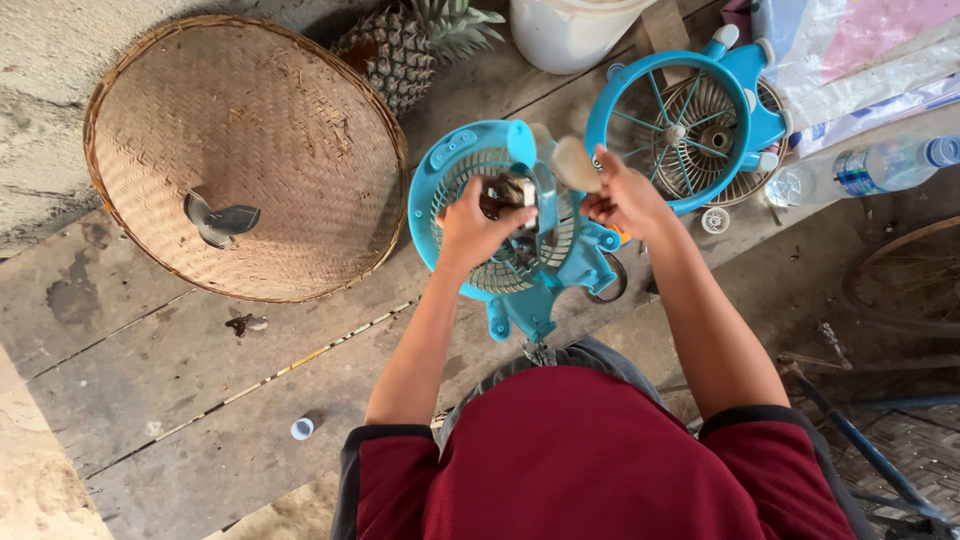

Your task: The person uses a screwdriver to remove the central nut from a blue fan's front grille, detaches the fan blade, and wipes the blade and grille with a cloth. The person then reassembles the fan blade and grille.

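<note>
— From the head camera, what do we have in hand?

— Our left hand (478,228) is closed around the small motor (510,192) at the middle of the blue fan housing (520,250), which we hold up over the wooden floor (150,380), just in front of our red shirt (600,460). Our right hand (622,198) pinches a pale, blurred brush (572,162) against the housing's upper edge.

— How would we judge its handling?

— Light, we think: thin moulded plastic, stiff at the rim but springy across the slim grille ribs, and those could snap. The metal motor is likely the heavy part, so gripping there, or at the thick rim, seems safest.

— And around it?

— The other blue fan grille (690,125), with thin spokes, lies just beyond our right hand. To the left sits a wide, round woven tray (250,150), rough and flat, with a grey fan blade (218,220) on it. A scaly pineapple (400,55) lies beside the tray, a white bucket (565,35) stands at the top, and a clear plastic bottle (880,165) lies on the right. A small white cap (302,428) rests on the planks.
</note>
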